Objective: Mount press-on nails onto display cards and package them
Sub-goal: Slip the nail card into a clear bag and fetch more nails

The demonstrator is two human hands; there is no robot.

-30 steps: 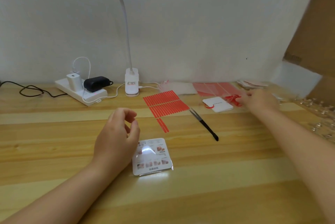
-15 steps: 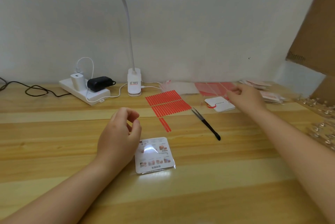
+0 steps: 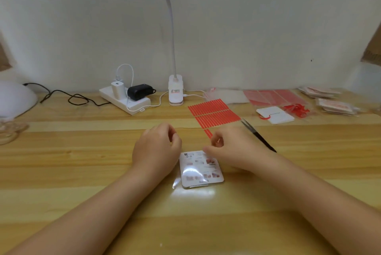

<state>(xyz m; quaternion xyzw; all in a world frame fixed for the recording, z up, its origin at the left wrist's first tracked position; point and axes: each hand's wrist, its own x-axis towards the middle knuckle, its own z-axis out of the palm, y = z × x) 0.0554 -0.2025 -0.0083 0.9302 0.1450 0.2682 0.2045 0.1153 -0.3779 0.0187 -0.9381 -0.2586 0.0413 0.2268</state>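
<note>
A nail display card in a clear glossy sleeve (image 3: pixel 201 170) lies flat on the wooden table (image 3: pixel 82 162), with lamp glare on it. My left hand (image 3: pixel 156 148) hovers just left of the card's far corner, fingers curled with the thumb against the forefinger; nothing shows in it. My right hand (image 3: pixel 231 150) is over the card's far right corner, fingertips pinched on something small and reddish that is mostly hidden. Black tweezers (image 3: pixel 257 135) lie to the right of that hand. Rows of red adhesive strips (image 3: pixel 214 112) sit just beyond both hands.
At the back right are a white tag with a red loop (image 3: pixel 275 115), loose red ties (image 3: pixel 296 109), red-backed sheets (image 3: pixel 274 97) and stacks of packaged cards (image 3: pixel 336 106). A lamp base (image 3: pixel 175 93) and power strip (image 3: pixel 125 101) stand at the back.
My right hand came back from the red ties at the far right to the sleeved card, fingers pinched. My view has turned left. The left hand kept its pose.
</note>
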